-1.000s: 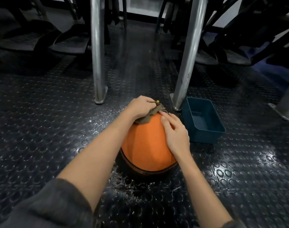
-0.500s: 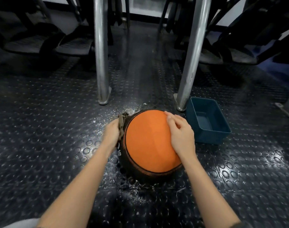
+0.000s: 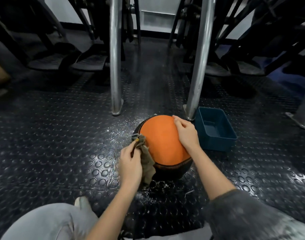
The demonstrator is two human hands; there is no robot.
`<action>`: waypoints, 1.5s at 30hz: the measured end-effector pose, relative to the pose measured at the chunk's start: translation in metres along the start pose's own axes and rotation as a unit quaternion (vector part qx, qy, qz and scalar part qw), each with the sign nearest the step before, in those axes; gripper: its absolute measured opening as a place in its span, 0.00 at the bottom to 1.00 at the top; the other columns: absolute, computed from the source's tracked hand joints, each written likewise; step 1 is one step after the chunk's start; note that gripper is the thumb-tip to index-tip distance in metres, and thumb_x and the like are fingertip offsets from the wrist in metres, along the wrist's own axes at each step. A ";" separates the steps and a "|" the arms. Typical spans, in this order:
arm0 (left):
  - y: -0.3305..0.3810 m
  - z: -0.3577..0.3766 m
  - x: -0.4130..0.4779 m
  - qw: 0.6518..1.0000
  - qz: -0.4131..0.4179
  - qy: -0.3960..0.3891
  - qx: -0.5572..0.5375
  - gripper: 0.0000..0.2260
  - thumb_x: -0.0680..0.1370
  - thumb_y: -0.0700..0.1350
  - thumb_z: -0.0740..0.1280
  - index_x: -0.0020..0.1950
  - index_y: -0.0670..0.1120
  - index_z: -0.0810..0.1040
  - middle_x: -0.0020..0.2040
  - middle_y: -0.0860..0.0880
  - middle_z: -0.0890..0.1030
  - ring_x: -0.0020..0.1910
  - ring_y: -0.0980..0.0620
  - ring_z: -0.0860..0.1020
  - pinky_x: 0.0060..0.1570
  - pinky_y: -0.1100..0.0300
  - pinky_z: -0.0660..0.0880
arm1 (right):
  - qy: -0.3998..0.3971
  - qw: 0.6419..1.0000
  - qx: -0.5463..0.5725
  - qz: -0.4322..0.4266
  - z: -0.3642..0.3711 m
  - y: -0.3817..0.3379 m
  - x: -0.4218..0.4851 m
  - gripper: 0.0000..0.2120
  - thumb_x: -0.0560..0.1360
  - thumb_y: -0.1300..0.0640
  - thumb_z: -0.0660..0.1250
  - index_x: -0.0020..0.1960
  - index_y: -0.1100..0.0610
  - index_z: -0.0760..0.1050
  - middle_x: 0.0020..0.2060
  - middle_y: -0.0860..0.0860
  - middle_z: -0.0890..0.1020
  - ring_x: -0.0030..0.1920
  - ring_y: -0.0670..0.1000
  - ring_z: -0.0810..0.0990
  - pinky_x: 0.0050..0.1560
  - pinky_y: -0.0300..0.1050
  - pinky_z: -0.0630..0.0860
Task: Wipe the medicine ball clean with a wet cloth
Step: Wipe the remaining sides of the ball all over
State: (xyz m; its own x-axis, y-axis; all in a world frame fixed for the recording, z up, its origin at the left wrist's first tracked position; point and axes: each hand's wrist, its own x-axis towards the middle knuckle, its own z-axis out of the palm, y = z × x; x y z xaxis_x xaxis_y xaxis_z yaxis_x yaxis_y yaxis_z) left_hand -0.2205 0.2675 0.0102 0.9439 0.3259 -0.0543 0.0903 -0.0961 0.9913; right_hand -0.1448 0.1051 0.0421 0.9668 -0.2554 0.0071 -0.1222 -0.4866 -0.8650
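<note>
On the studded floor [image 3: 52,153] stands the medicine ball [image 3: 160,139], round with no long axis, just right of and beyond the left hand [image 3: 130,163]. The right hand [image 3: 187,134] rests flat on its far right flank, grasping nothing. The left hand, fingers curled round the cloth [image 3: 146,160], holds it against the ball's near left edge, so wiping likely proceeds rightward.

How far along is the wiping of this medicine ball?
Water is spattered on the floor around the medicine ball, so wetting looks done. The left hand grips the cloth against the ball's left side; the right hand steadies its top. The black lower band and hidden underside may remain.
</note>
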 end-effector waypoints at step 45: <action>0.121 0.075 0.021 0.912 -0.157 -0.250 -0.284 0.35 0.72 0.25 0.66 0.75 0.41 0.57 0.64 0.35 0.73 0.56 0.44 0.76 0.52 0.56 0.74 | 0.105 0.968 0.222 -0.055 -0.110 -0.035 -0.029 0.15 0.74 0.70 0.65 0.58 0.58 0.75 0.51 0.55 0.81 0.52 0.52 0.80 0.54 0.45 0.78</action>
State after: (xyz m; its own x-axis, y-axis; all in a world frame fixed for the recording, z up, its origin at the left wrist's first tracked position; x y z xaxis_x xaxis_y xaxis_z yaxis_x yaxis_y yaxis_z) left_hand -0.1656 0.1922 0.1203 0.9396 -0.2298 -0.2536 0.3359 0.4781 0.8115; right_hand -0.1934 0.0380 0.1272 0.8963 -0.4085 0.1728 0.1322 -0.1258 -0.9832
